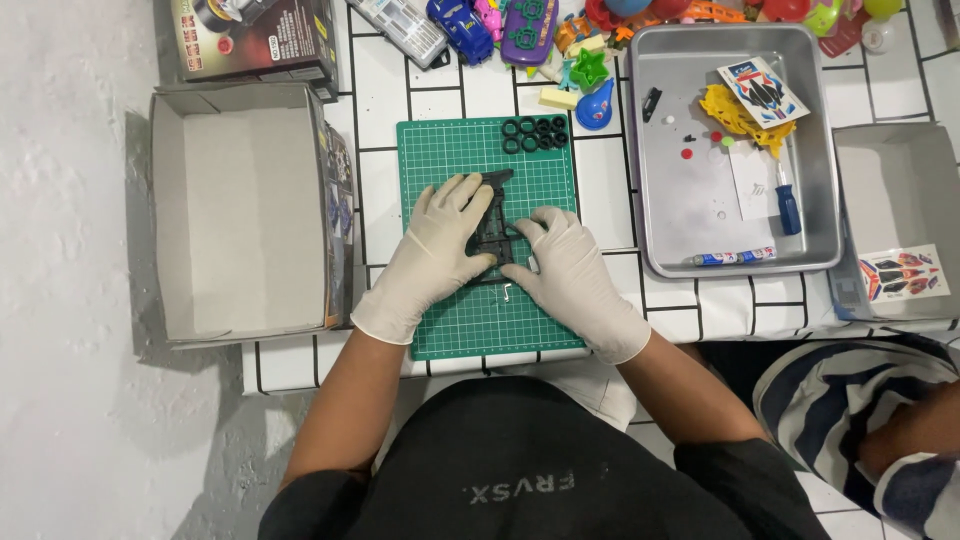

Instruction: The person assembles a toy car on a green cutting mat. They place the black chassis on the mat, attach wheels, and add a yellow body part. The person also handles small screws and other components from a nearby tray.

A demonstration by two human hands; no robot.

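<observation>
At the far left we see an open cardboard box (240,215) lying on the white tiled tabletop (385,100), with a printed box lid (255,38) beyond it. Just right of the box lies a green cutting mat (490,330), and on it we find both gloved hands. The left hand (435,250) presses down on the left side of a black plastic toy car chassis (495,225), its fingers spread over the part and the thumb tucked under the near edge. The right hand (565,270) holds the right side of the same chassis, with fingers curled onto it and the thumb touching its near end. The chassis sits near the middle of the mat, lengthwise from far to near, between the two hands. A small metal piece (507,292) lies on the mat just near of the chassis. At the far edge of the mat we see a cluster of black tyres (535,134). Beyond the mat lies a pile of colourful plastic toys (560,40). To the right stands a metal tray (665,215) holding a sticker sheet (762,90), a yellow part (735,115), a blue-handled screwdriver (787,200) and a small tube (735,257). Farther right we see another box (895,190) with a sticker sheet (905,272). At the near right is another person's striped sleeve (850,400).
</observation>
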